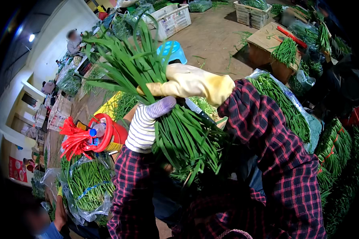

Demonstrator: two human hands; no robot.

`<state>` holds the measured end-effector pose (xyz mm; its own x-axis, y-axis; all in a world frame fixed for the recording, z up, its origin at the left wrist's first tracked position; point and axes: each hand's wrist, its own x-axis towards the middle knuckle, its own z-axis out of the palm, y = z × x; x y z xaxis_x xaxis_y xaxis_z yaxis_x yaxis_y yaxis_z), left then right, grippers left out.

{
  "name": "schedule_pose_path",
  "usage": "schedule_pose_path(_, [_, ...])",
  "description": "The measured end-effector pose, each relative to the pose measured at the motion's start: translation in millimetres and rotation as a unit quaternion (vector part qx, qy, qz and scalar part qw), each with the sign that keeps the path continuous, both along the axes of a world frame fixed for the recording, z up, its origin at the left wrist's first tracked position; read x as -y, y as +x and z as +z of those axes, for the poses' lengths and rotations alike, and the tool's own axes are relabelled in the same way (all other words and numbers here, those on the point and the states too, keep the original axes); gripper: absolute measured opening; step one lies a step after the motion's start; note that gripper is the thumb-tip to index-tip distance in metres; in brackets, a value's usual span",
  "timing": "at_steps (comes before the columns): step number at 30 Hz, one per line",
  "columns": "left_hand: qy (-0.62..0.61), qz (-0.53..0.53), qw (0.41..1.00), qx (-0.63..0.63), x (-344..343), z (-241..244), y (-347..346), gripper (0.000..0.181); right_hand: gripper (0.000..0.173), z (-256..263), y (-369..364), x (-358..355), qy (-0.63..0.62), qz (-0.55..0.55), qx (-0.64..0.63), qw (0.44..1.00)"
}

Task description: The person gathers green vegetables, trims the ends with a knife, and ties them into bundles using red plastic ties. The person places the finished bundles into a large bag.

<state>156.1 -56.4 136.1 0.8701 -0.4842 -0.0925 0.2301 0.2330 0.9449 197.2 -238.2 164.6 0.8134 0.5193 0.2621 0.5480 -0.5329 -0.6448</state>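
A thick bunch of long, flat-leaved greens [143, 65], perhaps green garlic, is held between both my hands. My left hand [146, 122], in a striped knit glove, clasps it around the middle with the thumb across the front. Just above, my right hand [182, 82] wraps it from the far side in a cream and yellow glove. The upper leaves fan out up and left; more leaves hang below my left hand. Behind the bunch, a knife [199, 111] with a black handle lies partly hidden, near pale cut greens [205, 103].
Left stands a red bucket [119, 131] with red strips [74, 139] and a bottle [98, 130]. Bundled green stalks [91, 182] lie below it, near another person's arm [59, 210]. Beyond are a blue stool [173, 51] and a wooden box [272, 41]. Bagged stalks [284, 104] lie right.
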Motion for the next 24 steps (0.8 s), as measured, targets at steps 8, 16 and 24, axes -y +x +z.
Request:
schedule_pose_path(8, [-0.129, 0.187, 0.969, -0.095, -51, -11, 18, 0.021, 0.057, -171, -68, 29, 0.089, 0.165, -0.324, 0.927])
schedule_pose_path(16, [-0.081, 0.282, 0.948, -0.124, -75, -26, 14, 0.032, 0.028, -193, -157, 25, 0.492, 0.004, -0.599, 0.632])
schedule_pose_path(24, [-0.042, 0.37, 0.927, -0.044, -167, -23, 39, 0.029, 0.05, -222, -185, 57, -0.066, -0.171, -0.284, 0.941])
